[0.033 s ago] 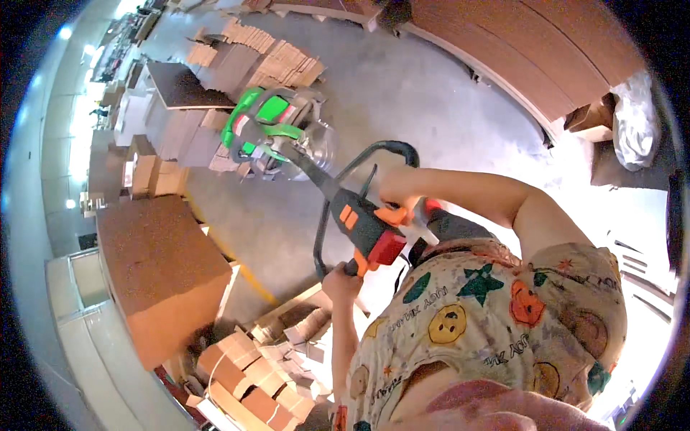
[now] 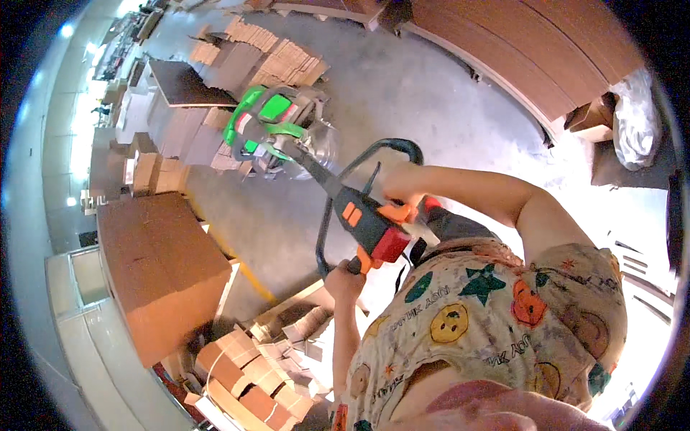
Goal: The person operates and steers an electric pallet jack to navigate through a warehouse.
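The left hand (image 2: 343, 284) grasps the left grip of the control head (image 2: 368, 224); the right hand (image 2: 404, 184) clasps its right grip. The green-and-grey machine body (image 2: 277, 111) stands beyond the control head. A brown carton (image 2: 162, 266) sits left of it.

open floor (image 2: 424, 93) between green machine (image 2: 274, 109) and brown boards (image 2: 517, 50), box (image 2: 165, 269) blocking left

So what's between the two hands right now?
In the head view, the green machine's handle, black with orange and red parts, lies between the left hand and the right hand.
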{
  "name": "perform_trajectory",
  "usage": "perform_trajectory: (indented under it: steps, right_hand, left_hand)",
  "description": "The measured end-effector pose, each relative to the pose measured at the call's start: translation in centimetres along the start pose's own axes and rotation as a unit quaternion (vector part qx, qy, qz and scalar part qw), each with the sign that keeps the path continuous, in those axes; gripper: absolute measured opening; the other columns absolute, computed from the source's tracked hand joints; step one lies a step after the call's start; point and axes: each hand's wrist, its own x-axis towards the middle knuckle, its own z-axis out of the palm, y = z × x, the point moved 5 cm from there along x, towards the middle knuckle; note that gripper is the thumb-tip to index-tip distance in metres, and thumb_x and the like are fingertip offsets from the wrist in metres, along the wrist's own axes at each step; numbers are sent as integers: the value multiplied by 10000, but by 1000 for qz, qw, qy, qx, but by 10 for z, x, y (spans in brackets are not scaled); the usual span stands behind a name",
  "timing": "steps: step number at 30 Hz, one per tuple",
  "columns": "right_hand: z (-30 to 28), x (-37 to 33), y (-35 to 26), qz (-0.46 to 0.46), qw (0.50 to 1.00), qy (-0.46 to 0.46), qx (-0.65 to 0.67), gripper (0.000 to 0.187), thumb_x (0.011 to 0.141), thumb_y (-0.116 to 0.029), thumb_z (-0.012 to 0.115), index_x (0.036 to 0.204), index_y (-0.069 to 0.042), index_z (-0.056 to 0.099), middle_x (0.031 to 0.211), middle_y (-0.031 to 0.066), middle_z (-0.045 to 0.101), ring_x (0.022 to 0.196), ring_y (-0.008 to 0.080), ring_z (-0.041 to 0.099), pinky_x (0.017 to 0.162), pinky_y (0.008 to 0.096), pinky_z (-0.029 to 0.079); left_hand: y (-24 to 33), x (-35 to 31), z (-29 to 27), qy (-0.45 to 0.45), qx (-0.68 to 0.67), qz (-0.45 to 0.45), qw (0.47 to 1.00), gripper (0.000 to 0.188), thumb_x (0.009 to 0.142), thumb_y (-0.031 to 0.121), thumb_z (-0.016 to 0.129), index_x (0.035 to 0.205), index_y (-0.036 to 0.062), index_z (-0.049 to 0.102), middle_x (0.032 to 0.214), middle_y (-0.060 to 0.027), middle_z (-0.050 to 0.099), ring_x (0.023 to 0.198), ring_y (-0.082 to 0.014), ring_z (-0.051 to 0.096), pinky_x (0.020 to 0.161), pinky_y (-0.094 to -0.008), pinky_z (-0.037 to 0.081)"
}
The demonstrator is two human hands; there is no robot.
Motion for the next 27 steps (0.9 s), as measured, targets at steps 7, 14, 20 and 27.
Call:
perform_trajectory:
  steps: [7, 14, 20, 27]
  right_hand:
    - [-16, -43, -31, 27, 998, -48, 1, 481, 463, -525, 785, 700, -122, 672, 720, 63, 659, 693, 269, 613, 587, 385, 464]
    - [49, -53, -50, 38, 996, -69, 43, 505, 495, -570, 769, 715, -128, 665, 731, 75, 662, 683, 272, 612, 592, 391, 464]
    - [55, -94, -96, 37, 996, -80, 17, 448, 543, -525, 740, 725, -125, 652, 722, 68, 649, 704, 293, 612, 596, 398, 453]
    - [73, -108, -113, -19, 999, -43, -19, 524, 506, -554, 763, 789, -123, 665, 750, 71, 649, 722, 271, 608, 609, 395, 452]
  left_hand:
    - [21, -45, -13, 33, -35, 14, 999, 251, 670, 350, 654, 754, 113, 639, 676, -133, 638, 672, -341, 627, 600, -422, 484]
    - [16, -101, 8, 31, -23, 33, 999, 320, 690, 405, 632, 735, 89, 654, 685, -151, 642, 683, -349, 634, 616, -422, 492]
    - [18, -139, 37, 36, -38, 37, 998, 392, 681, 492, 642, 761, 110, 672, 712, -138, 654, 714, -334, 638, 639, -419, 496]
    - [20, -165, 56, 29, -21, -3, 999, 408, 611, 478, 727, 748, 97, 683, 718, -105, 669, 706, -303, 650, 630, -378, 505]
